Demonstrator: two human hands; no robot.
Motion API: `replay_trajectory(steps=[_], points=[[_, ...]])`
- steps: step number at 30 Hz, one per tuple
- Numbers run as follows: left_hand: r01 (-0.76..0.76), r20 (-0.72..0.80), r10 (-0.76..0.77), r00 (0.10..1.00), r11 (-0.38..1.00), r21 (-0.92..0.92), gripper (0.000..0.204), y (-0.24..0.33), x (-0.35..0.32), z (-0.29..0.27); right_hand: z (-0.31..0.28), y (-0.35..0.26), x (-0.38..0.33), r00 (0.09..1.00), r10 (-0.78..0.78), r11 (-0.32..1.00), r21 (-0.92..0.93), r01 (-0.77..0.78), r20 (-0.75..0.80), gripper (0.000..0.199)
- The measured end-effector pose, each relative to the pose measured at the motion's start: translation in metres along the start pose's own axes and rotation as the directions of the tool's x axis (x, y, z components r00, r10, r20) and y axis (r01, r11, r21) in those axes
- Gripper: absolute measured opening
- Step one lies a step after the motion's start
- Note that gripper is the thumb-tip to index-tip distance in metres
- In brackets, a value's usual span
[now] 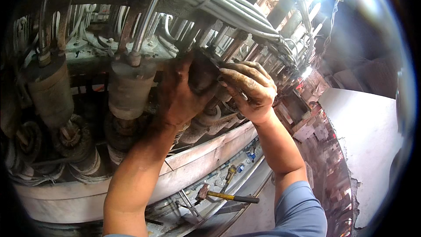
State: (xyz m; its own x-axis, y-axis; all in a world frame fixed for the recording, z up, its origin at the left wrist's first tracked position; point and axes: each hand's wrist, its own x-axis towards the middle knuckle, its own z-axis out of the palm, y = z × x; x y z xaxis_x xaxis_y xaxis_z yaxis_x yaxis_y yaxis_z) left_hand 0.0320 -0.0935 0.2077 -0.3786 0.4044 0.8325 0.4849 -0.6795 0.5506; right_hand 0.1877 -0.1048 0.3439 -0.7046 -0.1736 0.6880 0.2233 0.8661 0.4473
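My left hand [180, 94] is wrapped round a dark, round part [202, 73] under a vertical rod in the machine's row. My right hand [251, 83] is on its other side, fingers bent and thumb drawn in. Its fingertips meet the part's upper edge; whether they pinch something small there is hidden. Dark grime marks those fingers. Left of my hands hangs a grey cylinder [131, 88] on a shiny rod, and another grey cylinder [49, 90] hangs farther left. Coiled, ring-like holders [70, 138] sit below them.
A bundle of grey cables [228, 1] runs overhead across the machine. Below my hands curves a pale rim [193, 166]. On the ledge beyond it lie a hammer [228, 196] with a yellow and black handle and a brass-coloured tool [230, 176]. A white panel [362, 136] stands at right.
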Motion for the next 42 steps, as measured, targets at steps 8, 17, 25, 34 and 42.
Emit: replay_trajectory(steps=[8,17,25,34,42], points=[[-0.128,-0.089,0.133,0.987,0.990,0.056,0.098,-0.003,0.000,0.000,0.009,0.005,-0.017,0.999,0.021,1.000,0.017,-0.020,-0.045,0.039],[-0.200,-0.131,0.206,0.970,0.978,0.060,0.095,-0.008,0.004,-0.012,0.018,0.002,0.001,0.999,-0.012,1.000,-0.013,0.011,-0.030,0.035],[-0.131,0.011,0.130,0.991,0.986,0.104,0.061,-0.002,0.005,-0.009,0.026,-0.036,0.048,0.981,-0.092,0.967,-0.219,0.128,0.170,0.030],[-0.251,0.031,0.251,0.967,0.941,0.228,0.064,0.001,0.012,-0.016,0.021,-0.029,0.074,0.992,-0.123,0.989,-0.081,0.124,0.021,0.027],[-0.095,-0.048,0.098,0.994,0.993,0.065,0.094,0.006,0.004,-0.003,0.006,0.002,-0.003,0.998,0.070,0.998,0.001,-0.070,0.005,0.036]])
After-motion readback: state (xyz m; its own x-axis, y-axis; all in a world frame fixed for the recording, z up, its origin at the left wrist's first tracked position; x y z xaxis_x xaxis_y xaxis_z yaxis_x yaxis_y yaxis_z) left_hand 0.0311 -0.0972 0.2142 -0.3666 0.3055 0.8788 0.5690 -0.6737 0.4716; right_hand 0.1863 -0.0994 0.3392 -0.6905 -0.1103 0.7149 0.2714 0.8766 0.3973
